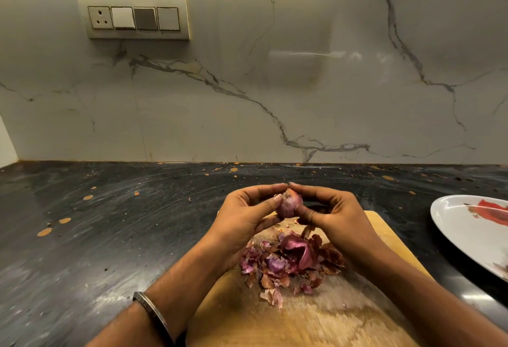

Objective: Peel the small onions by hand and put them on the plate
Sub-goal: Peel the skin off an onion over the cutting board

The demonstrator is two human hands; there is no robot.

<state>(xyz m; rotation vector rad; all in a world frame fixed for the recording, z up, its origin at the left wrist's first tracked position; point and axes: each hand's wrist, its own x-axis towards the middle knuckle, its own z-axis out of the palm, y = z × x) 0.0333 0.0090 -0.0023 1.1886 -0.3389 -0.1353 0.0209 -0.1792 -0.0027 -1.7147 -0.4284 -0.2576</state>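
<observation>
onion: small purple one (289, 205), held up in the air between both hands, above the far end of the cutting board, still has some skin on it from what I can see

left hand: (247, 217) fingers curled round the onion's left side, thumb pressed on its front, index fingertip up at the top

right hand: (334, 213) pinching the onion from the right, thumb low on it, index finger meeting the left one over the top

peels: a loose heap of purple and brown skins (288, 261) lying on the board, right under the wrists

cutting board: wooden (316, 316), sits on the surface close to the person, looks a bit damp in spots

plate: white with a red pattern (464, 225), off to the right on the surface, well apart from the hands, can't see any onions on the part that shows

surface: dark stone (110, 223), orange-ish splatter spots all over it

bangle: metal one (154, 315) on the left wrist

wall: marble-look (302, 85) with a switch panel (134, 17) up on the left
</observation>
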